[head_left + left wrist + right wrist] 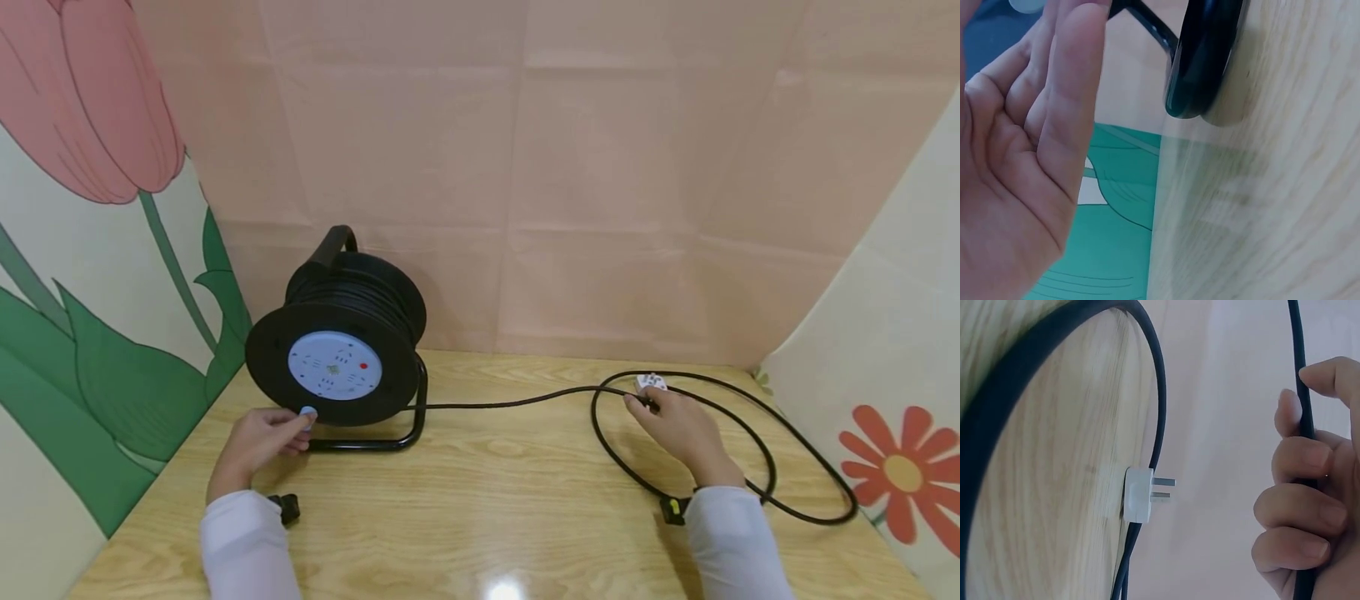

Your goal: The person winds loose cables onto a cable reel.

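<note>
Head view, hands (261, 440) (681, 429) gripping knob (308, 411), cable (510, 406)

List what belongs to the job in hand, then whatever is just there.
In the job:
Cable reel
Light-blue knob, pinched by the left hand
Black cable, held by the right hand
White plug

Just there:
Wood-grain table
Pink backdrop
Tulip sheet
Red-flower sheet

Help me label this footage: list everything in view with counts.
Cable reel: one, black, left side
Socket panel: one, pale blue, reel's front
Knob: one, light blue, reel's rim
Cable: one, black, reel to right side
Plug: one, white, near cable loops
Table: one, light wood, below
Backdrop: one, pink, behind
Flowered sheets: two, pale, either side
Wrist devices: two, black, foreground
Sleeves: two, white, foreground
Left hand: one, bare, pinching knob
Right hand: one, bare, gripping cable
</note>
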### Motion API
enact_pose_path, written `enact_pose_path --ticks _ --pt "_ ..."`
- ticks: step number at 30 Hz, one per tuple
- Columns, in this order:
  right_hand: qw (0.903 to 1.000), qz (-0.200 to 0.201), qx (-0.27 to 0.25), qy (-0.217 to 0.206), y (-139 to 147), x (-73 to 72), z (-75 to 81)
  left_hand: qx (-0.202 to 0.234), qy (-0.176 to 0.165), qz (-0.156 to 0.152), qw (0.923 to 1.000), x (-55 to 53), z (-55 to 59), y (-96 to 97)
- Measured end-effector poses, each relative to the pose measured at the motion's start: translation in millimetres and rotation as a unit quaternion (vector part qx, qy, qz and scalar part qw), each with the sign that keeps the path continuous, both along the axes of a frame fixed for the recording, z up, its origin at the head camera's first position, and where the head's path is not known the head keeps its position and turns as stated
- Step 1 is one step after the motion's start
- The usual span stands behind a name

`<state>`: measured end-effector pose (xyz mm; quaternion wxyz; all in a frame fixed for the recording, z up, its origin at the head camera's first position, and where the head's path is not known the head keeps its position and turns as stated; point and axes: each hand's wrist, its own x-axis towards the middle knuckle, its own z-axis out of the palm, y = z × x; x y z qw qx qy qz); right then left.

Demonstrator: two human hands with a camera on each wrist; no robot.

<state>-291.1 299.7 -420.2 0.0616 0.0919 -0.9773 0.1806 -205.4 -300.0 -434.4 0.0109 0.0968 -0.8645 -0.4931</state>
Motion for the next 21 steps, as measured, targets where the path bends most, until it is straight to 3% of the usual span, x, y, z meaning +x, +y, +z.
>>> enact_pose_path --ticks 5,10,14,21 --pt "0.9999 0.009 0.002 0.006 0.5 0.7 0.2 0.000 0.013 0.018 0.9997 1.5 -1.0 -2.3" --pt "0.9986 0.052 -0.009 0.003 6.5 1.4 -1.7 0.006 0.019 0.028 0.9994 3.2 -2.1 -3.6" --pt "0.9970 0.073 -0.016 -0.018 16.4 0.8 -3.9 0.015 0.026 0.034 0.9990 3.2 -4.0 -2.5" --pt "0.9956 0.064 -0.019 -0.066 18.1 -4.5 -12.1 0.005 0.024 0.036 0.9990 3.5 -1.8 -4.2"
